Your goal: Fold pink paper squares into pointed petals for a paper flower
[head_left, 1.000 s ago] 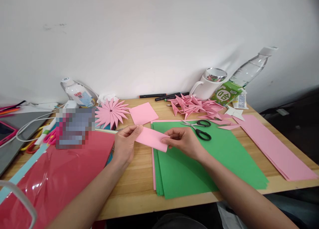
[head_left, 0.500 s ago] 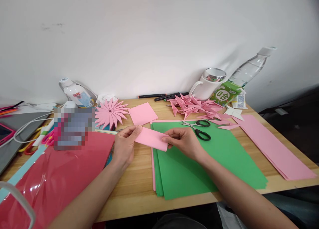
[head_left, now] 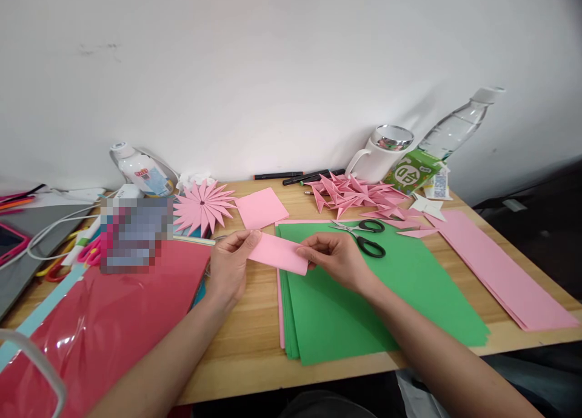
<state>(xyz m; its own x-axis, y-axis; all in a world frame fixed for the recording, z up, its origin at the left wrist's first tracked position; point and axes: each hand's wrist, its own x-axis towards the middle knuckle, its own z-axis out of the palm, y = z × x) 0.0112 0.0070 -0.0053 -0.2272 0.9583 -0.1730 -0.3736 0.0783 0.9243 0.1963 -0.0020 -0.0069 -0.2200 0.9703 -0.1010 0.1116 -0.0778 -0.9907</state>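
Observation:
Between my hands is a folded piece of pink paper (head_left: 279, 253), held above the left edge of a stack of green paper (head_left: 382, 303). My left hand (head_left: 231, 261) pinches its left end between thumb and fingers. At the other end, my right hand (head_left: 334, 257) pinches the lower right corner. Black-handled scissors (head_left: 370, 237) lie open on the green stack, just beyond my right hand. A square of pink paper (head_left: 262, 208) and a pink folded-paper pinwheel (head_left: 202, 204) rest behind my left hand. Several pointed pink folded pieces (head_left: 352, 195) are heaped at the back.
Long pink strips (head_left: 500, 272) lie on the right. A white mug (head_left: 379, 154), a green box (head_left: 413, 170) and a tilted water bottle (head_left: 459, 124) stand by the wall. Red sheets in clear plastic (head_left: 131, 309) cover the left, near a white bottle (head_left: 143, 172) and pink-handled scissors (head_left: 91, 252).
Almost nothing differs. The view has shifted very slightly, and both hands keep their pinch on the folded pink paper.

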